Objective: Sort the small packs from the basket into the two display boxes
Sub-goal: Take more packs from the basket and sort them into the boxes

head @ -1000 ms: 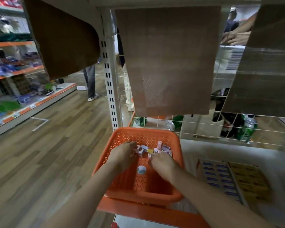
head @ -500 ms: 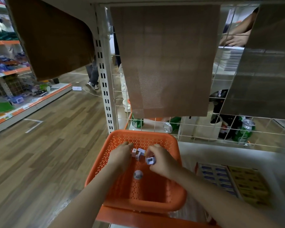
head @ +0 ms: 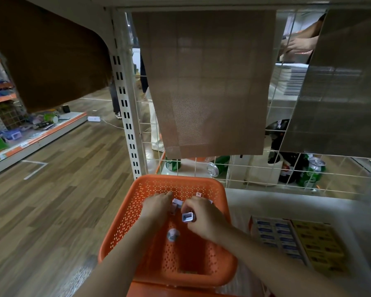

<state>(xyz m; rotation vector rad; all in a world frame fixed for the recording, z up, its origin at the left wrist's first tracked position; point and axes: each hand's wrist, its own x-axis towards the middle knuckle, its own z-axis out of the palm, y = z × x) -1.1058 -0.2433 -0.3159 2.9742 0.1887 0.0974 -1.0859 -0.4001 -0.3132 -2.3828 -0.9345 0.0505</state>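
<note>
An orange perforated basket [head: 124, 224] sits on the shelf in front of me. Both hands are inside it at the far end. My right hand [head: 204, 217] pinches a small white and blue pack [head: 187, 217] by its end. My left hand [head: 156, 207] lies over a few loose small packs [head: 177, 202], fingers curled down onto them; what it holds is hidden. To the right on the shelf stand two display boxes: one with blue packs [head: 276, 236] and one with yellow packs [head: 317, 245].
A round sticker [head: 173, 234] lies on the basket floor. A wire grid back panel [head: 255, 168] with green cans [head: 312, 172] behind it closes the shelf. Brown mesh mats [head: 204, 82] hang above. Wooden floor and another shelf lie to the left. Another person's hands [head: 298, 43] show at top right.
My right hand has picked a white and blue pack out of the pile and lifted it slightly. The left hand stays on the remaining packs. The view has shifted a little.
</note>
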